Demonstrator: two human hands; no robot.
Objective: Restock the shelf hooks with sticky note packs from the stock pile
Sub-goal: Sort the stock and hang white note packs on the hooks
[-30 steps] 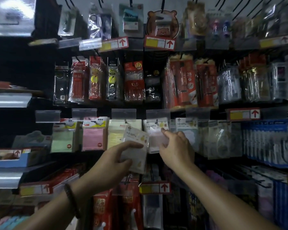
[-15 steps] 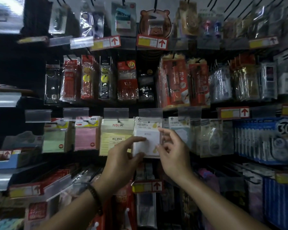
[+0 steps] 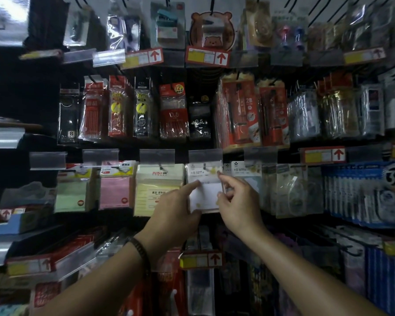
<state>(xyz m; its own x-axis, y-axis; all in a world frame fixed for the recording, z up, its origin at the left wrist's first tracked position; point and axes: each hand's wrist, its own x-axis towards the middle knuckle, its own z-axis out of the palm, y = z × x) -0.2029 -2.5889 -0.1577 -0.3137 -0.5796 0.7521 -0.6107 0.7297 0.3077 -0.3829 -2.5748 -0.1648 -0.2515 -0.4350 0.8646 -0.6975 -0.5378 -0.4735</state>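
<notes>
We are seating 1 white sticky note pack in its clear sleeve (image 3: 205,192) on the black wire hook (image 3: 204,166). Our left hand (image 3: 171,215) grips its lower left edge and our right hand (image 3: 237,201) pinches its right edge. Next, we judge, we should slide it back and let go.

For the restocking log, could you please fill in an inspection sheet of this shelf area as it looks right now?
Surface: hooked display wall; clear label holder above the work spot.
Job's things: white sticky note pack upright at its hook; yellow pack, pink pack, green pack hang to its left; stock pile not in view.
Clutter: nothing seen.
Grippers: left hand pinches that pack's left edge; right hand pinches its right edge.
Cables: nothing seen.
Surroundings: pen packs on the row above; blue packs at right; dim light.
</notes>
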